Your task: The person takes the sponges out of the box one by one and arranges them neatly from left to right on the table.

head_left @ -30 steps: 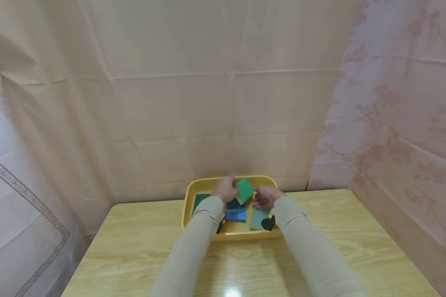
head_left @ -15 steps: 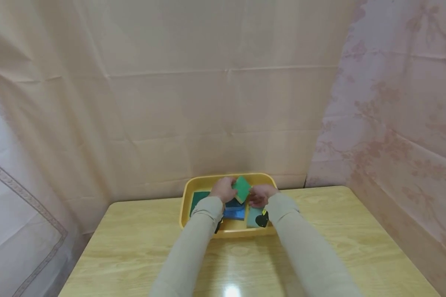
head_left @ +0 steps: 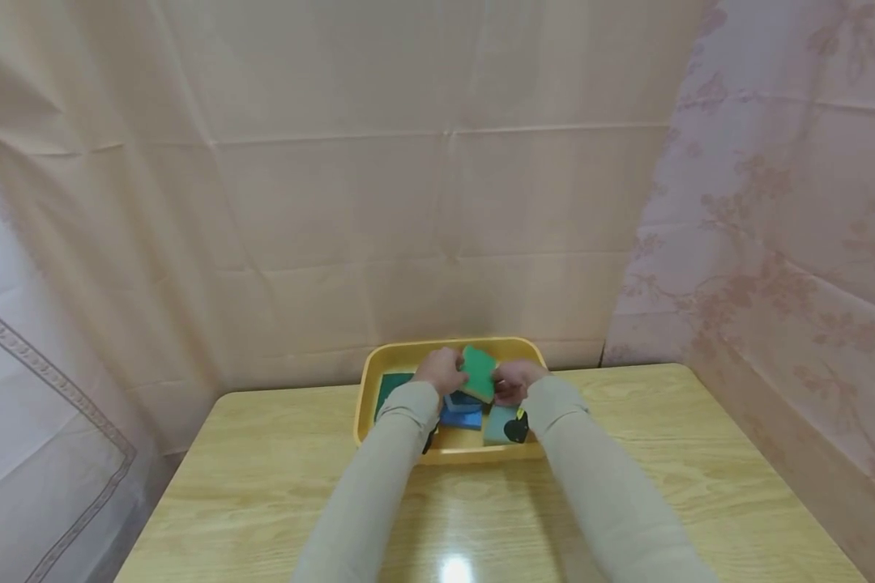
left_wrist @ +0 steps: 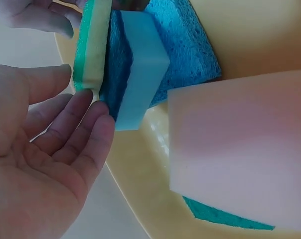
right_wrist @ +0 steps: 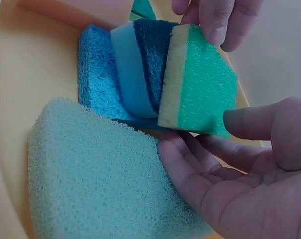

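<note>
A scouring sponge [head_left: 477, 374], green on one face and pale yellow on the other, is held on edge between both hands over the yellow tray [head_left: 474, 458]. My left hand [head_left: 439, 370] pinches its left end, thumb [left_wrist: 51, 82] on the green face. From the other end my right hand [head_left: 516, 380] grips it, thumb against the green side and fingers beneath. Right behind it stands a light blue sponge [left_wrist: 143, 62] with a dark blue scouring layer. A porous blue sponge [right_wrist: 98, 69] leans beyond that one.
A coarse pale green sponge [right_wrist: 100, 174] lies at the tray's right, beside my right fingers. On the left sits a pale pink sponge [left_wrist: 240, 144] with a green underside. The wooden table [head_left: 262, 486] extends around the tray, against a beige curtain [head_left: 408, 202].
The green and yellow sponge has turned slightly between the hands, its lower edge swinging toward the right. Both hands stay close to it, nearly in place.
</note>
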Demonstrator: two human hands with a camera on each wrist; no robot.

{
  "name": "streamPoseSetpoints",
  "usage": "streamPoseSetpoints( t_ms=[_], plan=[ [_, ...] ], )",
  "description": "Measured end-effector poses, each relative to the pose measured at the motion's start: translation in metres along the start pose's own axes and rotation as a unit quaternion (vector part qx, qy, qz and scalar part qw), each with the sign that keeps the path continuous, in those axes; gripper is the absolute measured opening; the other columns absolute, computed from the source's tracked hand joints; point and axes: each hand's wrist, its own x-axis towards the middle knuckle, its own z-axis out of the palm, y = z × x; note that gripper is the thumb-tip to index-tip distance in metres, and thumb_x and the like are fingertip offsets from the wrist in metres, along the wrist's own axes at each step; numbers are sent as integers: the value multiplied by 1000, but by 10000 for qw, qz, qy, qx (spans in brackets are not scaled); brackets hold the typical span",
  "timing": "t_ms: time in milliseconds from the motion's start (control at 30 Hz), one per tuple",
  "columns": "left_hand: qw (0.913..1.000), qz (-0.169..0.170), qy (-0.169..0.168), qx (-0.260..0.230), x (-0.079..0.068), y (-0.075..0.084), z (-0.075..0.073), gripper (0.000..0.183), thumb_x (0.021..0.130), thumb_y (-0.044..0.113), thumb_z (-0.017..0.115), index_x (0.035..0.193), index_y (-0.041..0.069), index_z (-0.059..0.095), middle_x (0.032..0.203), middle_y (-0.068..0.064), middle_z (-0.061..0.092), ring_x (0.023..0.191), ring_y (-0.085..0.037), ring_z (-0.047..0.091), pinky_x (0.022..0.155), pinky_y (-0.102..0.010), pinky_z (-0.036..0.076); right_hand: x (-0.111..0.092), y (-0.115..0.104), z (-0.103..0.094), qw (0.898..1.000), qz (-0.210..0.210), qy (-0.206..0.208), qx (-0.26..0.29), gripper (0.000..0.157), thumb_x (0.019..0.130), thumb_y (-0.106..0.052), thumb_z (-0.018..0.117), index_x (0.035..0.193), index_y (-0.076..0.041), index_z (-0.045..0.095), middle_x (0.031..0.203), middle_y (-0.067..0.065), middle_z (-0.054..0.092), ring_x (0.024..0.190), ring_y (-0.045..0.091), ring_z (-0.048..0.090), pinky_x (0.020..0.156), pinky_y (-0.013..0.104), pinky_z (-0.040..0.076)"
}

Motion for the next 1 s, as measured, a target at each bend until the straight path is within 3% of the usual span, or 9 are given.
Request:
streamPoseSetpoints(
  t_ms=[100, 333, 500, 700, 800, 900, 1000],
  plan=[
    [9999, -47, -86, -37, 1, -1, -1, 33, 96, 17, 70, 126, 3, 69, 126, -13, 68, 114, -29, 64, 98, -42, 51, 4, 0, 1, 9999, -25, 61, -129, 29, 103, -6, 48, 126, 11, 50, 106, 20, 59, 87, 25, 62, 91, 37, 57],
    [9995, -153, -278, -30, 4, -6, 0, 31, 95, 15, 69, 123, 0, 69, 122, -14, 68, 109, -28, 64, 95, -42, 52, 9, 0, 3, 9997, 59, -25, -249, 32, 105, -8, 47, 132, 9, 51, 101, 16, 60, 85, 22, 62, 87, 32, 57],
    [9993, -150, -334, 12, 3, -8, 1, 33, 93, 12, 71, 122, -3, 69, 121, -16, 69, 112, -31, 64, 96, -43, 52, 8, 1, 5, 9998, 49, -55, -197, 35, 105, -6, 46, 136, 10, 48, 98, 15, 59, 83, 21, 61, 92, 34, 55],
    [9995, 80, -280, 80, 10, -12, 8, 18, 90, 12, 71, 102, -2, 71, 97, -11, 70, 87, -25, 62, 79, -38, 54, 0, 3, 4, 9996, -80, 51, -250, 35, 105, -5, 47, 136, 12, 45, 106, 20, 59, 87, 23, 61, 98, 37, 53],
    [9992, -82, -381, 74, 5, -6, 4, 15, 90, 9, 71, 100, -2, 70, 96, -13, 70, 87, -27, 62, 81, -40, 53, -2, 4, 5, 9994, -172, 32, -312, 26, 104, -3, 47, 126, 11, 50, 101, 18, 59, 85, 22, 61, 95, 36, 54],
    [9992, -178, -360, 23, 2, -4, 4, 26, 91, 10, 72, 113, -4, 70, 113, -16, 71, 103, -30, 65, 93, -42, 53, -1, 4, 5, 9988, -213, -97, -430, 13, 103, -2, 46, 107, 7, 56, 91, 11, 58, 79, 18, 58, 93, 34, 54],
    [9996, -133, -249, 16, 4, -6, 7, 38, 90, 11, 73, 125, -4, 67, 125, -17, 68, 115, -32, 63, 99, -43, 51, 0, 4, 4, 9982, -247, -161, -530, 14, 102, -1, 45, 94, 2, 56, 85, 8, 56, 76, 16, 55, 93, 33, 54]
  ],
)
